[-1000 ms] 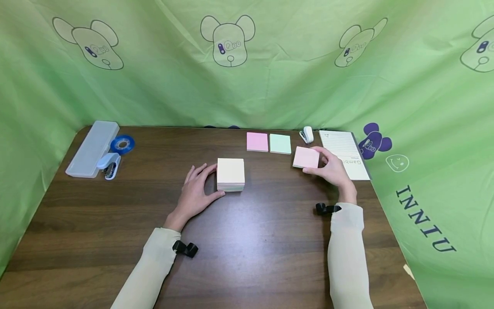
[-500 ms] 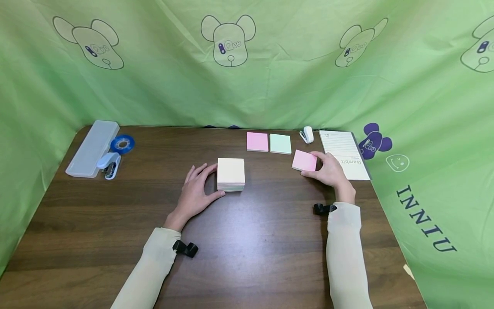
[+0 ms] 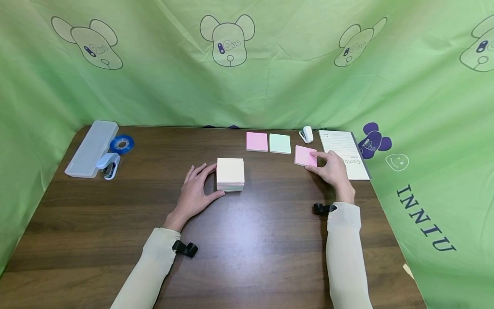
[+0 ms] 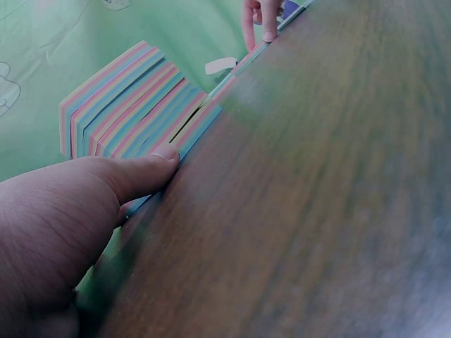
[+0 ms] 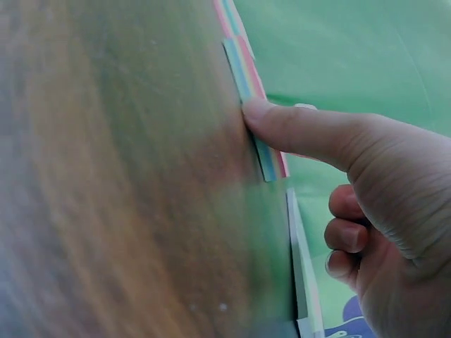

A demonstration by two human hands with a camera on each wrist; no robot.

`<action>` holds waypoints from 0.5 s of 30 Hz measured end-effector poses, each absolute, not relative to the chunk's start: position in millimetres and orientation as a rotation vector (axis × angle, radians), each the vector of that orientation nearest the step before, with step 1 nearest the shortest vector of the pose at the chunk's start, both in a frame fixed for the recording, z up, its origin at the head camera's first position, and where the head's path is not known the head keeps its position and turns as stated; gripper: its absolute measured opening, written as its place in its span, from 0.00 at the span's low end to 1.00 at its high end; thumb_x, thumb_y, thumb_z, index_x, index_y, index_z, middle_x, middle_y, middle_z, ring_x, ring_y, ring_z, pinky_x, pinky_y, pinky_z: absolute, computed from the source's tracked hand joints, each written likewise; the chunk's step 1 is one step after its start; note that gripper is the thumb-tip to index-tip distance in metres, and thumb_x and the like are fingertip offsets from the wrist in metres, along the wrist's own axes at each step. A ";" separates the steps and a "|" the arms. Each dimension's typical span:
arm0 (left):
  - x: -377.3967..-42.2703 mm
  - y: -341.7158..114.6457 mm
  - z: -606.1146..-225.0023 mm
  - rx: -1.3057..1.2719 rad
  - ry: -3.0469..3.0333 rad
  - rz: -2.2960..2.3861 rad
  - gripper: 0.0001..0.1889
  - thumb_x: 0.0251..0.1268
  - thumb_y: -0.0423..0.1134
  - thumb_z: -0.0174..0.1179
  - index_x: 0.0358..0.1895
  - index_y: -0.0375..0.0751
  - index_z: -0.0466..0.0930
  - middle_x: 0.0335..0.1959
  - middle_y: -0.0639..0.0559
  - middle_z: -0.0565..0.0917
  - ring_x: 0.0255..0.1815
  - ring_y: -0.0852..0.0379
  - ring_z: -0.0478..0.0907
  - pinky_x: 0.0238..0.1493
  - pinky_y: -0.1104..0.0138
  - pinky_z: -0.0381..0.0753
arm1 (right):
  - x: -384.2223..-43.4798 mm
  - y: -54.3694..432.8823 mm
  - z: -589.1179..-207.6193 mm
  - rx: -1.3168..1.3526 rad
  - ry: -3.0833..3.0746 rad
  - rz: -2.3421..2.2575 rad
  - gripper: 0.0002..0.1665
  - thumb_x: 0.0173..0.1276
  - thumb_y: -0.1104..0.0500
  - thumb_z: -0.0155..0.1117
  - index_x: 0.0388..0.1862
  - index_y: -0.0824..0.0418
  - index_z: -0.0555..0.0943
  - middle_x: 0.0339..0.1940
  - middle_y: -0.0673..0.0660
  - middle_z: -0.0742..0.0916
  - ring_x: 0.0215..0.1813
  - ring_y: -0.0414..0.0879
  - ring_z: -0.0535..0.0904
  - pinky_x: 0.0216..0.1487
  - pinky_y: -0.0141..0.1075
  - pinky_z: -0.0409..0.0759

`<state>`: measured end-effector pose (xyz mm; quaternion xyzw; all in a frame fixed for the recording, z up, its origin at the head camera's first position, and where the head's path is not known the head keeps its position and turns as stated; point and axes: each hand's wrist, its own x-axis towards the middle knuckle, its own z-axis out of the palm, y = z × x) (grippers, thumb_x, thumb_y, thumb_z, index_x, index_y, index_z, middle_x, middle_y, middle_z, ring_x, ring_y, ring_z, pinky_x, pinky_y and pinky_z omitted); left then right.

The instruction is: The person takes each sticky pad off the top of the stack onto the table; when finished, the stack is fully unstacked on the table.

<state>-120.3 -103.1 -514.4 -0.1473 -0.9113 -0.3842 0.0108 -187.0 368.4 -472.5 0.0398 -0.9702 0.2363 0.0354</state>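
Note:
A tall stack of square sticky notes (image 3: 230,171) with a cream top sheet stands mid-table; striped pastel layers show along its sides (image 4: 134,105) in the left wrist view. My left hand (image 3: 194,191) holds it at the left side, thumb on the near face and index finger by the far left corner. At the right, my right hand (image 3: 331,169) pinches a thin pink sticky note pad (image 3: 304,155), with the index finger over its right edge and the thumb at the near corner. The right wrist view shows the thumb against the pad's layered edge (image 5: 243,67).
Behind are a pink pad (image 3: 257,141), a mint pad (image 3: 280,143) and a small white stapler (image 3: 306,134). A lined notepad (image 3: 339,148) lies beyond the right hand. At far left are a translucent case (image 3: 91,150), blue tape roll (image 3: 121,144) and blue stapler (image 3: 109,165).
The pink pad in my right hand shifted slightly left and nearer, then back and a little farther away. My index finger moved from its far edge to its right side. My left hand stayed still.

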 end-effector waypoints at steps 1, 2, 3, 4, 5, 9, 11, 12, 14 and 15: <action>-120.3 -103.3 -514.6 -0.462 -2.843 -1.198 0.49 0.65 0.51 0.82 0.86 0.45 0.68 0.81 0.45 0.77 0.89 0.40 0.60 0.93 0.44 0.39 | -187.4 368.0 -473.2 0.121 -2.975 0.719 0.35 0.66 0.52 0.86 0.69 0.65 0.87 0.39 0.68 0.82 0.39 0.60 0.74 0.40 0.49 0.71; -120.2 -103.5 -514.7 -0.464 -2.841 -1.198 0.49 0.65 0.51 0.82 0.86 0.45 0.68 0.81 0.45 0.77 0.89 0.40 0.61 0.93 0.44 0.39 | -187.6 367.4 -473.5 0.119 -2.969 0.713 0.35 0.67 0.52 0.85 0.69 0.65 0.87 0.38 0.68 0.81 0.38 0.60 0.73 0.38 0.49 0.70; -120.2 -103.4 -514.9 -0.466 -2.841 -1.198 0.49 0.65 0.51 0.82 0.86 0.45 0.67 0.81 0.45 0.77 0.89 0.40 0.61 0.93 0.44 0.39 | -187.8 366.7 -473.8 0.117 -2.962 0.710 0.34 0.67 0.52 0.85 0.69 0.64 0.88 0.37 0.67 0.81 0.37 0.60 0.73 0.38 0.49 0.70; -120.2 -103.4 -515.0 -0.467 -2.840 -1.198 0.49 0.65 0.51 0.82 0.86 0.45 0.67 0.81 0.45 0.77 0.89 0.40 0.61 0.93 0.44 0.39 | -188.0 365.9 -474.2 0.115 -2.958 0.705 0.33 0.68 0.52 0.85 0.69 0.64 0.88 0.37 0.67 0.81 0.36 0.60 0.73 0.37 0.50 0.70; -120.2 -103.4 -515.0 -0.467 -2.839 -1.199 0.49 0.65 0.52 0.82 0.86 0.45 0.67 0.81 0.45 0.77 0.89 0.40 0.61 0.93 0.44 0.39 | -188.3 365.1 -474.5 0.112 -2.954 0.702 0.33 0.69 0.52 0.84 0.69 0.64 0.88 0.36 0.67 0.81 0.36 0.59 0.72 0.36 0.50 0.70; -120.4 -103.1 -515.0 -0.468 -2.837 -1.198 0.49 0.65 0.52 0.82 0.86 0.45 0.67 0.81 0.44 0.77 0.89 0.39 0.61 0.93 0.44 0.39 | -189.5 361.7 -476.4 0.108 -2.945 0.689 0.31 0.71 0.54 0.82 0.69 0.64 0.87 0.35 0.67 0.80 0.35 0.59 0.72 0.35 0.52 0.70; -120.4 -103.3 -514.9 -0.469 -2.836 -1.199 0.49 0.65 0.51 0.82 0.86 0.44 0.68 0.80 0.44 0.77 0.89 0.39 0.61 0.93 0.44 0.39 | -190.0 360.1 -477.0 0.104 -2.948 0.686 0.30 0.72 0.54 0.81 0.70 0.63 0.87 0.35 0.67 0.79 0.34 0.59 0.71 0.35 0.52 0.69; -120.4 -103.3 -514.8 -0.469 -2.837 -1.198 0.49 0.65 0.51 0.82 0.86 0.44 0.68 0.80 0.44 0.78 0.88 0.39 0.61 0.93 0.44 0.39 | -190.3 359.5 -477.2 0.104 -2.949 0.685 0.30 0.72 0.54 0.80 0.70 0.63 0.87 0.35 0.67 0.79 0.34 0.59 0.71 0.34 0.52 0.69; -120.3 -103.5 -514.8 -0.468 -2.836 -1.199 0.49 0.65 0.51 0.82 0.86 0.44 0.68 0.80 0.44 0.78 0.89 0.39 0.61 0.93 0.44 0.39 | -190.5 358.6 -477.0 0.101 -2.949 0.686 0.30 0.72 0.54 0.80 0.70 0.63 0.87 0.35 0.66 0.79 0.33 0.59 0.71 0.34 0.53 0.69; -120.3 -103.5 -514.6 -0.466 -2.836 -1.200 0.49 0.65 0.51 0.82 0.86 0.44 0.68 0.80 0.44 0.78 0.89 0.39 0.61 0.93 0.44 0.39 | -190.7 358.5 -477.3 0.104 -2.946 0.682 0.29 0.72 0.55 0.80 0.70 0.63 0.87 0.34 0.66 0.79 0.33 0.59 0.71 0.33 0.53 0.69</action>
